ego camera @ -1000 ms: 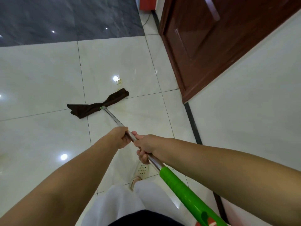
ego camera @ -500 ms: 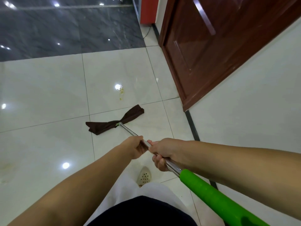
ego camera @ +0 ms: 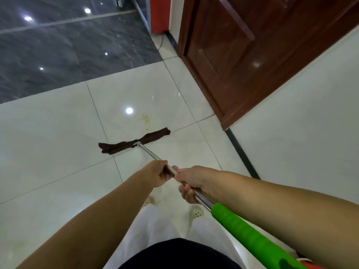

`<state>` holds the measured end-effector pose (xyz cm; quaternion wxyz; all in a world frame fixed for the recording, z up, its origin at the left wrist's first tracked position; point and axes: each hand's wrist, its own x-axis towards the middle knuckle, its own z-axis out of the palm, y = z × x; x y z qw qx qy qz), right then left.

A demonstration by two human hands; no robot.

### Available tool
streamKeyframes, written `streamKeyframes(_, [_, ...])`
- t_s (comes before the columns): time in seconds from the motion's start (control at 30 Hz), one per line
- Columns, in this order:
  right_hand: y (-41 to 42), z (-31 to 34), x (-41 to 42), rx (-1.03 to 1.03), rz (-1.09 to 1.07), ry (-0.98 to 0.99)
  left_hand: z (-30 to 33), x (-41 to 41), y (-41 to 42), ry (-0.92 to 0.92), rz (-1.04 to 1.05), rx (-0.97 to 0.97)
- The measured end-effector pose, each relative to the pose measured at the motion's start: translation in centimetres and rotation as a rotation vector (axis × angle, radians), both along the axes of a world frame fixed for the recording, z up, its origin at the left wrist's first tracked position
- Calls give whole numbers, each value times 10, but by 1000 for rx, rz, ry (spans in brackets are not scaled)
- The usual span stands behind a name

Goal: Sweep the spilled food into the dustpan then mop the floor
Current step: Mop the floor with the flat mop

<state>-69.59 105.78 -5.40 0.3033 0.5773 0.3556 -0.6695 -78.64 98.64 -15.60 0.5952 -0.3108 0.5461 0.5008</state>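
A mop with a dark brown cloth head (ego camera: pixel 134 143) lies flat on the white tiled floor (ego camera: pixel 58 133). Its metal shaft (ego camera: pixel 150 153) runs back toward me and ends in a bright green handle (ego camera: pixel 246 235). My left hand (ego camera: pixel 157 174) grips the shaft in front. Just behind it, my right hand (ego camera: pixel 189 181) also grips the shaft. A small yellowish food smear (ego camera: pixel 145 119) marks the tile just beyond the right end of the mop head. No dustpan is in view.
A dark wooden door (ego camera: pixel 242 55) stands at the right, with a white wall (ego camera: pixel 310 123) and black skirting (ego camera: pixel 240 152) beside it. Dark grey tiles (ego camera: pixel 68 45) cover the far floor. A red object (ego camera: pixel 159 14) stands at the top. My feet in pale shoes (ego camera: pixel 196 212) are below my hands.
The mop head has moved right and farther from me, closer to the yellow smear. Both hands kept their grip on the shaft.
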Motion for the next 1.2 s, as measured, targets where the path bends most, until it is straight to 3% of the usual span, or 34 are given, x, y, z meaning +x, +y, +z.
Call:
streamKeyframes(0.23, [-68, -34, -67, 9, -161, 40, -21, -78, -51, 91, -165, -28])
streamKeyframes(0.47, [-122, -39, -52, -169, -440, 99, -24, -77, -87, 143, -327, -62])
streamKeyframes(0.73, [-180, -43, 12, -169, -593, 122, -22, -17, -135, 150, -385, -24])
streamKeyframes(0.97, [-245, -33, 114, -189, -720, 109, -19, 85, -188, 130, -534, 26])
streamKeyframes(1.2, [-311, -9, 209, -174, -986, 123, -22, 185, -232, 0, -622, 71])
